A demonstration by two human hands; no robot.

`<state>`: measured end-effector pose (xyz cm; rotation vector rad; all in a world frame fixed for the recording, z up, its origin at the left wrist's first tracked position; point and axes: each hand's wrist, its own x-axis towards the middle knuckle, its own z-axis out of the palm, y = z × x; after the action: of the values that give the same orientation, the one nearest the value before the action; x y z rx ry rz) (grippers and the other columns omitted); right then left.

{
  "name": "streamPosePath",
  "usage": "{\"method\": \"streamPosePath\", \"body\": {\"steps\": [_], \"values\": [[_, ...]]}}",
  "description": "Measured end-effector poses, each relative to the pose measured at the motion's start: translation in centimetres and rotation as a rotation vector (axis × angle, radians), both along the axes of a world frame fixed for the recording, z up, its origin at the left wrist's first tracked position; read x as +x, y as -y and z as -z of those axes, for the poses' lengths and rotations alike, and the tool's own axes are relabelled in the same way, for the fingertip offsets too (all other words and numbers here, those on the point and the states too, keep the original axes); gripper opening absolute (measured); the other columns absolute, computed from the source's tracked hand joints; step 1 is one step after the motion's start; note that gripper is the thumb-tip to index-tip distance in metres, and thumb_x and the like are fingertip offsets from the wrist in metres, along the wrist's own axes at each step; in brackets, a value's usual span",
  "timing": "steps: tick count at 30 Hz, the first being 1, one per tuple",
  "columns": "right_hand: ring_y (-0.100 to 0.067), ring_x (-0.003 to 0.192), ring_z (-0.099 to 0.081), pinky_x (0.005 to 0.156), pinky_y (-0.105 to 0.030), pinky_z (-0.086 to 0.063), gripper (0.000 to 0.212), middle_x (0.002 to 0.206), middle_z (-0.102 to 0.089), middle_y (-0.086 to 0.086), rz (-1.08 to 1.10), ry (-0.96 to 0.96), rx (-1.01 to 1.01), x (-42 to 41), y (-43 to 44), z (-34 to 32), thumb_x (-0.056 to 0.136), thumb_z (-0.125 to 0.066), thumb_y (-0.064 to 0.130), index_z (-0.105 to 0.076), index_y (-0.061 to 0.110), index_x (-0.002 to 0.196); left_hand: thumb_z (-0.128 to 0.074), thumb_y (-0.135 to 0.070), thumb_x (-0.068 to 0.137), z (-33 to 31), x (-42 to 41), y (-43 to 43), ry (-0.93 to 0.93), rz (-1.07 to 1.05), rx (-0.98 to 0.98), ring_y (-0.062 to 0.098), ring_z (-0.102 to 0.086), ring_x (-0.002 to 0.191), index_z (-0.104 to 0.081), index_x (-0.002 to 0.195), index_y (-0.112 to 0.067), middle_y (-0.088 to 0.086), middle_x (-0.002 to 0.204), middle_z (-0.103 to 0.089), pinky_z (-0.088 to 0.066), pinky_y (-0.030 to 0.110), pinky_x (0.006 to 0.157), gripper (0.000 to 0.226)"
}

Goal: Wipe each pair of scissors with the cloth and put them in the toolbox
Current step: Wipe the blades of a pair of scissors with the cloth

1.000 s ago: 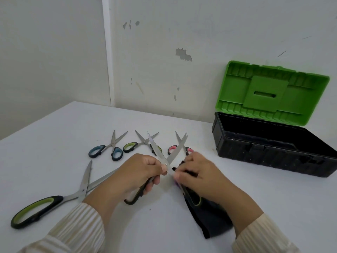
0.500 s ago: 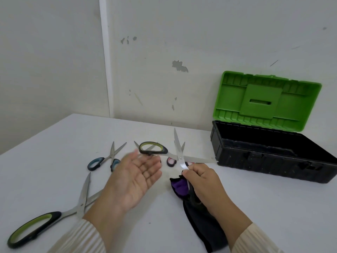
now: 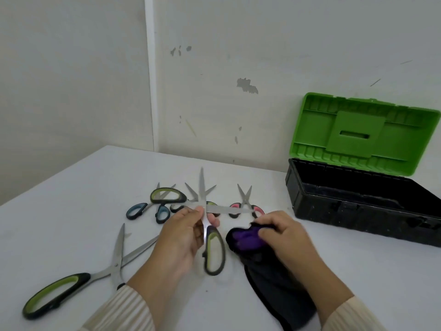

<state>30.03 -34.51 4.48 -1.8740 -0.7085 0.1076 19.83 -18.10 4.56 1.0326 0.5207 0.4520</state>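
Note:
My left hand pinches a pair of black-and-green scissors at the pivot, blades spread wide, one pointing up, one pointing right. My right hand grips the dark cloth, whose purple inside shows at the bunched end, on the table beside the scissors. The toolbox stands open at the right, black tub, green lid up against the wall. Its inside looks dark.
On the white table lie large green-handled scissors at the front left, blue-handled scissors, another green-handled pair partly hidden behind the held one, and pink-handled scissors. A wall stands close behind.
The held scissors passed from my right hand to my left hand, which went from open to pinching the pivot. My right hand dropped onto the cloth and took hold of it.

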Motion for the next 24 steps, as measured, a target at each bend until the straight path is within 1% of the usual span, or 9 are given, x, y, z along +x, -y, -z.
{"method": "streamPosePath", "body": {"steps": [2, 4, 6, 9, 11, 13, 16, 19, 24], "values": [[-0.019, 0.089, -0.062, 0.083, -0.024, -0.046, 0.027, 0.096, -0.067, -0.008, 0.114, -0.168, 0.221, 1.1, 0.5, -0.3, 0.077, -0.062, -0.005, -0.068, 0.021, 0.079, -0.05, -0.011, 0.096, -0.1, -0.2, 0.0, -0.053, 0.08, 0.018, 0.026, -0.063, 0.06, -0.057, 0.072, -0.002, 0.01, 0.057, -0.065, -0.054, 0.038, 0.064, 0.026], [-0.02, 0.093, -0.063, 0.086, -0.028, -0.047, 0.029, 0.099, -0.068, -0.009, 0.175, -0.131, 0.313, 1.5, 1.1, -1.0, 0.077, -0.063, -0.004, -0.069, 0.024, 0.081, -0.051, -0.014, 0.096, 0.1, -0.4, 0.6, -0.125, 0.212, 0.135, 0.027, -0.062, 0.056, -0.057, 0.073, -0.001, 0.014, 0.06, -0.064, -0.053, 0.036, 0.06, 0.027], [-0.006, 0.094, -0.061, 0.09, -0.02, -0.044, 0.038, 0.098, -0.067, 0.003, 0.192, 0.091, 0.234, 1.0, 1.2, -1.6, 0.077, -0.065, -0.003, -0.069, 0.035, 0.083, -0.048, -0.016, 0.097, 0.4, -0.3, 1.4, -0.167, 0.297, 0.256, 0.027, -0.059, 0.053, -0.056, 0.076, 0.0, 0.014, 0.06, -0.064, -0.052, 0.032, 0.056, 0.028], [0.005, 0.094, -0.058, 0.085, -0.004, -0.038, 0.049, 0.094, -0.064, 0.024, 0.045, 0.304, 0.072, -1.3, 0.0, -1.4, 0.075, -0.067, -0.001, -0.062, 0.046, 0.088, -0.045, -0.015, 0.098, 0.8, -0.1, 2.2, -0.188, 0.316, 0.424, 0.026, -0.056, 0.053, -0.053, 0.078, -0.002, 0.008, 0.057, -0.064, -0.048, 0.031, 0.058, 0.025], [0.001, 0.092, -0.056, 0.083, -0.002, -0.037, 0.034, 0.092, -0.064, 0.021, -0.068, 0.503, -0.114, -2.4, -1.3, -0.6, 0.078, -0.065, 0.008, -0.065, 0.038, 0.093, -0.046, -0.01, 0.096, 0.9, -0.1, 2.7, -0.177, 0.3, 0.448, 0.024, -0.054, 0.049, -0.052, 0.076, -0.003, 0.008, 0.055, -0.06, -0.047, 0.029, 0.054, 0.023], [-0.003, 0.089, -0.053, 0.082, -0.001, -0.036, 0.021, 0.093, -0.062, 0.006, -0.083, 0.633, -0.16, -1.9, -1.9, 0.1, 0.081, -0.061, 0.012, -0.069, 0.022, 0.098, -0.046, -0.006, 0.096, 0.9, 0.0, 3.0, -0.168, 0.285, 0.439, 0.021, -0.052, 0.046, -0.053, 0.079, -0.002, 0.011, 0.059, -0.058, -0.047, 0.028, 0.049, 0.019], [-0.003, 0.087, -0.051, 0.078, 0.0, -0.036, 0.02, 0.092, -0.054, 0.005, 0.005, 0.562, -0.143, -1.6, -2.1, -0.1, 0.082, -0.06, 0.012, -0.07, 0.014, 0.099, -0.047, -0.008, 0.097, 0.9, 0.1, 3.2, -0.158, 0.277, 0.445, 0.02, -0.05, 0.044, -0.051, 0.078, -0.004, 0.014, 0.065, -0.058, -0.047, 0.028, 0.047, 0.019], [0.008, 0.078, -0.054, 0.073, -0.001, -0.038, 0.017, 0.087, -0.052, 0.009, -0.12, 0.483, -0.153, -2.1, -1.9, 0.2, 0.082, -0.063, 0.008, -0.071, 0.011, 0.097, -0.047, -0.009, 0.097, 0.9, 0.2, 3.3, -0.163, 0.28, 0.478, 0.018, -0.051, 0.043, -0.051, 0.075, -0.003, 0.009, 0.057, -0.058, -0.046, 0.025, 0.046, 0.023], [0.004, 0.086, -0.048, 0.078, 0.002, -0.036, 0.018, 0.089, -0.057, 0.002, 0.017, 0.549, -0.115, -1.4, -1.8, 0.3, 0.082, -0.063, 0.009, -0.072, 0.012, 0.097, -0.048, -0.009, 0.096, 0.9, 0.3, 3.1, -0.164, 0.278, 0.481, 0.022, -0.052, 0.047, -0.046, 0.071, -0.005, 0.01, 0.061, -0.06, -0.048, 0.029, 0.049, 0.026]]}}
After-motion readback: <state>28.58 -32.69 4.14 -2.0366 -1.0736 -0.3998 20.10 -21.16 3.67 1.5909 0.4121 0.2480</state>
